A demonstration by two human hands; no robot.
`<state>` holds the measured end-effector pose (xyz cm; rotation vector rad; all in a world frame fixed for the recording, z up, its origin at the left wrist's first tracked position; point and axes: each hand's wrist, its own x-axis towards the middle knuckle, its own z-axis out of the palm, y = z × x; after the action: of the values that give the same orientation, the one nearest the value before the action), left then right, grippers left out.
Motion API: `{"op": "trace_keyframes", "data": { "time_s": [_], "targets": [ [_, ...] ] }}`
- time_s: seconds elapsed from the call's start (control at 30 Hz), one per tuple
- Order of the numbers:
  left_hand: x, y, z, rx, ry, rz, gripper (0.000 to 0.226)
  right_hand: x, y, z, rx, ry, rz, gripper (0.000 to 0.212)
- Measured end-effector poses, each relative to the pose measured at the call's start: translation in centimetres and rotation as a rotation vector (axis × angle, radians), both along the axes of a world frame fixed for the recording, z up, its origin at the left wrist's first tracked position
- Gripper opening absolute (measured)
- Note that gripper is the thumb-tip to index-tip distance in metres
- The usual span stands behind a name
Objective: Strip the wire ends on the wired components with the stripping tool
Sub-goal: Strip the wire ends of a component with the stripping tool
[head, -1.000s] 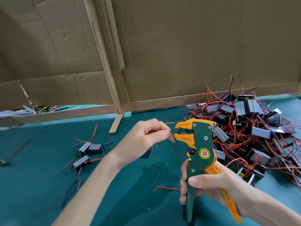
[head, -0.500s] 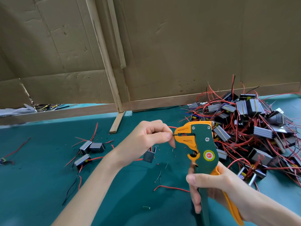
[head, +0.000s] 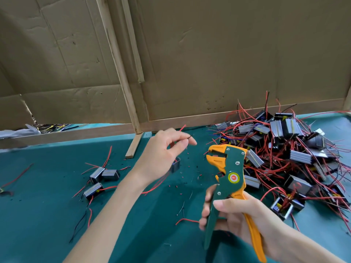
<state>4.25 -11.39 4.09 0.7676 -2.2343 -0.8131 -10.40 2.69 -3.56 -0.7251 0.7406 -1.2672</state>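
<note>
L hand pinches thin wire; component just below palm, partly hidden. R hand grips stripping tool, head up, apart from L hand. Component pile beyond R hand.

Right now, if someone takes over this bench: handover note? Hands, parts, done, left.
Left hand: pinches the thin dark wire of a small grey boxy component hanging below it; the wire end is clear of the tool.
Right hand: grips the handles of the green-and-orange stripping tool, held upright.
Done, likely: three grey components set apart on the left of the teal mat; insulation bits scattered.
To do: big tangled pile of red-wired components on the right.
</note>
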Motion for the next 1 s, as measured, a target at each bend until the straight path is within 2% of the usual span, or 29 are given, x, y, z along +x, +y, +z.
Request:
{"op": "trace_keyframes", "data": {
  "time_s": [0.17,0.23,0.3,0.43,0.53,0.6,0.63,0.73,0.83,0.9,1.0],
  "targets": [
    [-5.7,0.5,3.1,-0.16,0.27,0.042,0.018,0.8,-0.2,-0.3,0.075,0.002,0.007,0.027],
    [-9.2,1.4,4.0,-0.109,0.375,0.005,0.018,0.7,-0.2,-0.2,0.085,-0.015,-0.019,0.027],
    [-12.1,2.5,4.3,-0.044,0.391,-0.088,0.02,0.6,-0.3,-0.1,0.084,-0.036,-0.021,0.028],
    [-13.6,4.2,3.2,0.005,0.089,-0.414,0.038,0.5,-0.4,-0.2,0.105,-0.07,-0.042,0.029],
    [-10.1,3.2,2.6,0.116,0.047,-0.46,0.032,0.5,-0.5,-0.2,0.127,-0.082,-0.047,0.028],
    [-6.2,0.8,2.0,0.159,0.003,-0.313,0.031,0.5,-0.5,-0.1,0.14,-0.095,-0.053,0.021],
    [-3.9,-0.8,1.7,0.117,-0.076,-0.184,0.036,0.5,-0.5,-0.1,0.143,-0.1,-0.054,0.019],
    [3.9,-6.2,0.0,-0.02,-0.556,0.222,0.057,0.5,-0.5,0.0,0.147,-0.104,-0.056,0.02],
    [10.2,-10.4,-2.2,0.072,-0.994,0.503,0.06,0.6,-0.5,0.0,0.148,-0.109,-0.061,0.02],
    [12.4,-11.6,-3.2,0.139,-1.081,0.563,0.053,0.6,-0.6,0.0,0.149,-0.114,-0.064,0.018],
    [13.3,-12.2,-4.2,0.109,-1.012,0.576,0.033,0.5,-0.6,-0.1,0.15,-0.119,-0.063,0.017]
  ]
}}
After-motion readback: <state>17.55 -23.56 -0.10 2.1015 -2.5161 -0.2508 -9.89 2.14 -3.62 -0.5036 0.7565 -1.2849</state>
